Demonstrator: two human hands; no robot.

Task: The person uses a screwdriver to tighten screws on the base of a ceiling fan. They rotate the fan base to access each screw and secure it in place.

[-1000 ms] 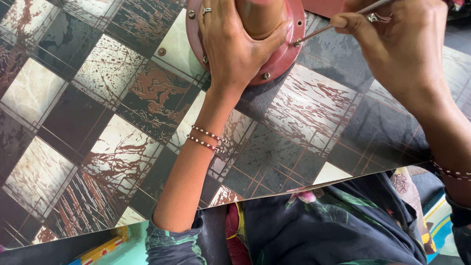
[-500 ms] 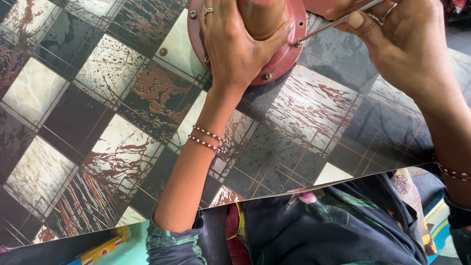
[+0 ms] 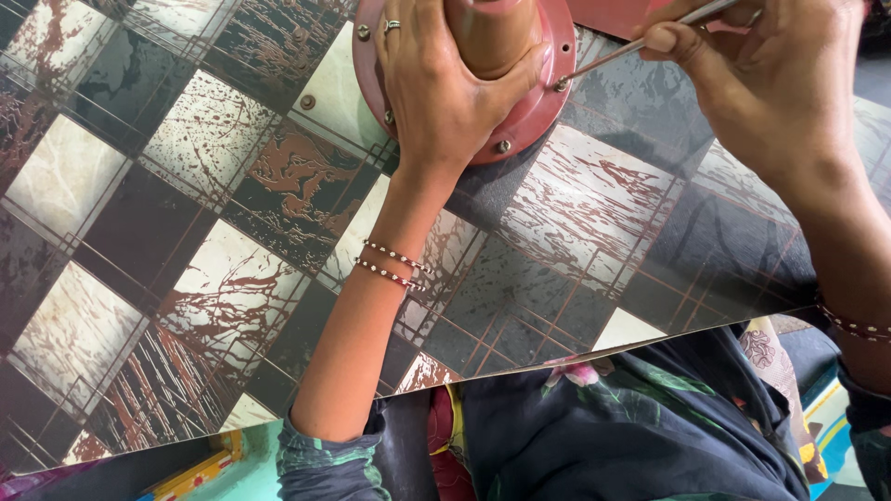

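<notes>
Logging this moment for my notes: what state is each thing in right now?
Left hand: shut around the brown post.
Right hand: pinching a thin metal screwdriver.
Screwdriver: tilted, tip on a rim screw.
Round red flange: flat on the patterned board.
Loose screw: lying on the board, apart from the flange.

Two hands at work: left hand point(image 3: 445, 88), right hand point(image 3: 775, 83). One red round flange point(image 3: 538, 102). One thin metal tool point(image 3: 631, 46). Four screws seen on flange rim; one loose screw point(image 3: 307, 101) left of it. Two beaded bracelets point(image 3: 392, 262) on near left wrist.
</notes>
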